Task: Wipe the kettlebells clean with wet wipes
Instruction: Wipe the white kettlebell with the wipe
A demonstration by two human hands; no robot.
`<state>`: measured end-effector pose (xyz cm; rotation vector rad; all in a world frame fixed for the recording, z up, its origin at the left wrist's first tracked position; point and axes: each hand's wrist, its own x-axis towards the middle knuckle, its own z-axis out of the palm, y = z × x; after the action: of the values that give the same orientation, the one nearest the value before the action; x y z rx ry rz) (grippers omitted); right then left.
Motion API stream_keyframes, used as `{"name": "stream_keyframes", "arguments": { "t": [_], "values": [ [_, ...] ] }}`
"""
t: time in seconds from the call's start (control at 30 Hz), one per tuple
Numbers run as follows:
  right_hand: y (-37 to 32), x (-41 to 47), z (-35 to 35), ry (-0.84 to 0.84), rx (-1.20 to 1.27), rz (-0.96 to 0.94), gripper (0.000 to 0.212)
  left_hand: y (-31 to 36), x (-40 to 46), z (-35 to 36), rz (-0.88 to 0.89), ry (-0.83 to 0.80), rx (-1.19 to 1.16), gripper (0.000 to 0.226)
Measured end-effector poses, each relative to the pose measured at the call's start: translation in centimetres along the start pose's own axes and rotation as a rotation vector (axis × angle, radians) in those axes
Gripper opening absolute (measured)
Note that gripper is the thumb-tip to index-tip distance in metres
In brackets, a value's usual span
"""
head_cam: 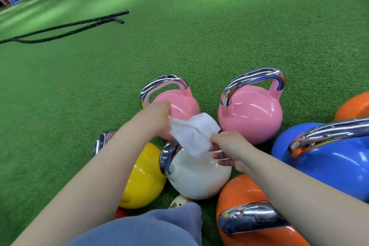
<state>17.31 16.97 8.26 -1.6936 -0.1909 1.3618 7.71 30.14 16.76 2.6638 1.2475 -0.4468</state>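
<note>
Ropes: two black battle ropes (pixel 65 28) lie side by side on the green turf (pixel 199 36), far left, well apart from everything else.
Yellow kettlebell: one (pixel 142 177), at the left of the cluster, partly hidden under the left forearm; a chrome handle shows just left of that arm.
Left hand: (pixel 159 118) fingers curled, pinching the upper left corner of the wipe.
Wet wipe: one white sheet (pixel 194 134), stretched between both hands, hanging above the white kettlebell's handle.
White kettlebell: one (pixel 197 173), in the middle of the cluster, touching the yellow one and below the wipe.
Pink kettlebells: two, upright on the turf; the left pink kettlebell (pixel 181 106) sits behind the left hand, the right pink kettlebell (pixel 250 114) stands just beside it.
Right hand: (pixel 229 150) thumb and forefinger pinch the wipe's right edge; the other fingers lie loosely curled.
Orange kettlebells: two; the near orange kettlebell (pixel 239 195) is under the right forearm, the far orange kettlebell (pixel 353 108) is at the right edge.
Blue kettlebell: one (pixel 329 160), far right.
Total kettlebells counted: seven.
</note>
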Motion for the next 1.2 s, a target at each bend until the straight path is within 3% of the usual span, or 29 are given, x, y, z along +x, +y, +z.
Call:
{"name": "stream_keyframes", "arguments": {
  "t": [0.13,0.23,0.33,0.5,0.63,0.77,0.83,0.9,1.0,1.13,1.2],
  "values": [
    [0.1,0.0,0.2,-0.034,-0.049,-0.002,0.011,3.6,0.9,1.6,0.143,0.149,0.180,0.039],
    [0.4,0.2,0.0,-0.016,-0.078,0.022,0.011,6.9,2.2,4.5,0.186,0.015,0.278,0.029],
    [0.5,0.6,-0.2,0.022,-0.067,0.029,0.012,8.0,3.6,6.0,0.217,0.013,0.346,0.025],
    [0.6,0.8,-0.4,0.049,-0.085,0.017,0.013,7.3,4.2,4.6,0.260,-0.093,0.295,0.010],
    [0.6,1.1,-0.2,0.048,-0.122,-0.001,0.016,5.3,4.0,3.5,0.179,-0.355,0.024,0.023],
    [0.6,1.3,-0.1,0.038,-0.144,-0.005,0.011,2.3,3.2,4.0,-0.093,-0.699,-0.764,0.016],
    [0.7,1.4,-0.1,0.032,-0.153,-0.006,0.011,0.4,2.9,5.0,-0.083,-0.870,-1.065,0.013],
    [0.7,1.6,-0.1,0.025,-0.156,-0.009,0.011,-1.3,2.4,6.1,-0.041,-0.942,-1.183,0.023],
    [0.8,1.8,0.0,0.009,-0.188,-0.009,0.012,-2.6,1.8,7.5,0.027,-0.778,-1.090,0.030],
    [1.0,1.6,0.3,-0.015,-0.300,-0.049,0.010,-1.9,0.2,8.5,0.045,-0.068,-0.598,0.022],
    [1.1,1.5,0.6,-0.027,-0.371,-0.075,0.008,-1.4,-1.3,9.6,0.053,0.220,-0.451,0.028]
  ]
}}
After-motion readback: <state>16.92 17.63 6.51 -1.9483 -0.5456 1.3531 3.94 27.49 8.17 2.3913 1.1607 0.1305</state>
